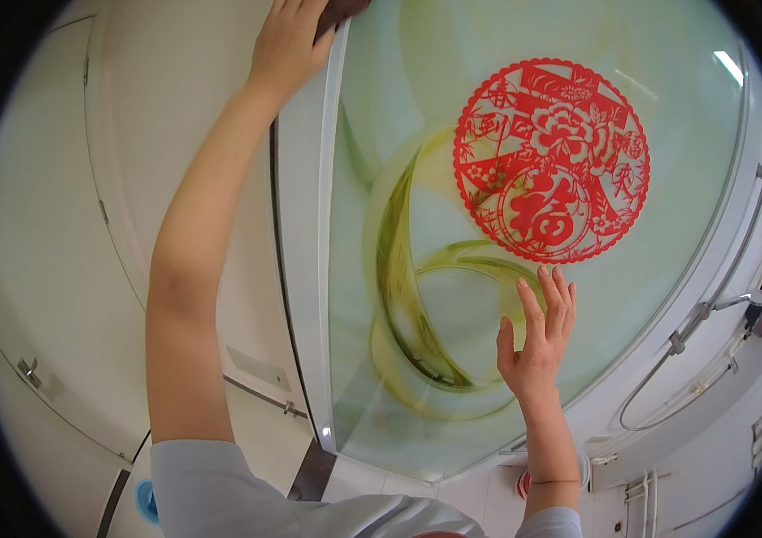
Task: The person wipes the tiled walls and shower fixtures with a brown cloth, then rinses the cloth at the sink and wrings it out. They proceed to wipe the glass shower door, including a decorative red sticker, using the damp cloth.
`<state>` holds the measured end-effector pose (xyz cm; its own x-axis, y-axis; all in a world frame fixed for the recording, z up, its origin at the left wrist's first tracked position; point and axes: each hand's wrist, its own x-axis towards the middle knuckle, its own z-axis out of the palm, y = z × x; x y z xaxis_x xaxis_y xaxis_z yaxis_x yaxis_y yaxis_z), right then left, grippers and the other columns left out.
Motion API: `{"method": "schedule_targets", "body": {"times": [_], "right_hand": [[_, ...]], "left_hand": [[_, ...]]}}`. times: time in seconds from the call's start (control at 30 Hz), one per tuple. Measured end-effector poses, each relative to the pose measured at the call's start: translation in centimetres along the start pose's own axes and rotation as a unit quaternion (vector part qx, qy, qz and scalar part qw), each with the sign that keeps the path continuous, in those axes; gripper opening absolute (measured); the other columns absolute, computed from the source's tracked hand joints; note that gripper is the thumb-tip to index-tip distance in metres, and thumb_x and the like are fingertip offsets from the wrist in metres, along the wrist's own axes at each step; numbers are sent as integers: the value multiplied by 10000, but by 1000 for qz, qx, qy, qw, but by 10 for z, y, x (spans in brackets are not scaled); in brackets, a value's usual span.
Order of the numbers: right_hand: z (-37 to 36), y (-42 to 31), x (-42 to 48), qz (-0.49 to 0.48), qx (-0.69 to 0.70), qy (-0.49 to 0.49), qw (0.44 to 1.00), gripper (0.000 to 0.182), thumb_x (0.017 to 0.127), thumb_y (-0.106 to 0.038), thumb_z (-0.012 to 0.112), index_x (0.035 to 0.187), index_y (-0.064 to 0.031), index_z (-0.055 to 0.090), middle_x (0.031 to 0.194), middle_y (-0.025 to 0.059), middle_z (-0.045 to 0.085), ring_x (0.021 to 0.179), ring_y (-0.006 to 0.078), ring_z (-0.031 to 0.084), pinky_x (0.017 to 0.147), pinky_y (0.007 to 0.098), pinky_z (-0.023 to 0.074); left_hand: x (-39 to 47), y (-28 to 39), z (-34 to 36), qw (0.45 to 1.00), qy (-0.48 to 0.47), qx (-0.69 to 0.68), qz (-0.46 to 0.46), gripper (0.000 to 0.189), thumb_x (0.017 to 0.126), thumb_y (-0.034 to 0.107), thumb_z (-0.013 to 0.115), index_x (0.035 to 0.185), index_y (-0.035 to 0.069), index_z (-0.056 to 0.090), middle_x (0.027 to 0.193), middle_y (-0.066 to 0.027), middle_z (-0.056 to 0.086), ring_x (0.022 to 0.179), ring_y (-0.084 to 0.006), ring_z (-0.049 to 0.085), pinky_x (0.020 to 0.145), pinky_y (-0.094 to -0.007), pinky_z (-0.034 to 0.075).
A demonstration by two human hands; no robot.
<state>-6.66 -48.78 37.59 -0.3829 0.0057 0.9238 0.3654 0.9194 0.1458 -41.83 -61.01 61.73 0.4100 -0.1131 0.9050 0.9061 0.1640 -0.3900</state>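
Before me is a glass panel (677,222) with a green swirl printed on it, set in a white frame (305,269). A round red paper-cut decoration (549,161) with flowers and characters is on its upper right part. My left hand (290,50) reaches up to the frame's left side at the picture's top edge. It grips a dark brown cloth (339,15), partly cut off by the picture's rim. Just under the red paper-cut, my right hand (537,343) is raised with fingers spread and holds nothing. I cannot tell whether its fingertips touch the glass.
On the left is a white door (51,235) with a metal handle (29,371). A shower rail (734,269) with a hose (630,410) runs along the right wall. Low down are a blue basin (146,501), a partly hidden red-and-white container (523,484) and white pipes (650,501).
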Motion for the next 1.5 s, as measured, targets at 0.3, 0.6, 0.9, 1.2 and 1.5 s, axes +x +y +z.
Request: {"method": "schedule_targets", "body": {"times": [0.3, 0.6, 0.9, 1.2, 1.5], "right_hand": [[-39, 29, -48, 70, -58, -8, 996, 478, 751, -29, 637, 1225, -71, 588, 1400, 180, 448, 1337, 415, 369, 1112, 606, 229], [-74, 69, -82, 168, -139, 107, 970, 532, 794, 8, 607, 1314, -25, 502, 1481, 220, 320, 1383, 406, 278, 1104, 520, 263], [-111, 124, -150, 436, 77, 157, 883, 722, 876, -72, 583, 1489, -9, 207, 1516, 172, 291, 1414, 312, 274, 1116, 494, 249], [-100, 142, -191, 507, 176, 78, 840, 703, 876, -76, 593, 1482, -15, 241, 1478, 212, 349, 1383, 315, 344, 1105, 407, 322], [-84, 161, -221, 521, 205, 40, 828, 662, 879, -94, 600, 1467, -28, 303, 1464, 170, 390, 1344, 315, 393, 1074, 384, 350]], "left_hand": [[-212, 94, -47, 991, -131, -9, 18, 579, 714, 34, 709, 1259, 170, 568, 1351, -69, 528, 1187, -302, 511, 967, -426, 438], [-223, 252, -12, 974, -178, -120, 69, 391, 813, 123, 649, 1188, 229, 625, 1321, -26, 549, 1146, -250, 512, 934, -424, 431], [-99, 350, 58, 968, -120, -199, 91, 371, 863, 76, 561, 1210, 185, 634, 1294, -65, 572, 1146, -275, 545, 921, -420, 445], [14, 434, 137, 970, 16, -238, 42, 532, 748, -5, 622, 1249, 175, 614, 1315, -42, 553, 1156, -276, 522, 974, -431, 424], [-96, 526, 130, 927, -129, -282, 210, 326, 820, 146, 595, 1140, 187, 641, 1310, -25, 570, 1184, -235, 524, 987, -460, 408]]}}
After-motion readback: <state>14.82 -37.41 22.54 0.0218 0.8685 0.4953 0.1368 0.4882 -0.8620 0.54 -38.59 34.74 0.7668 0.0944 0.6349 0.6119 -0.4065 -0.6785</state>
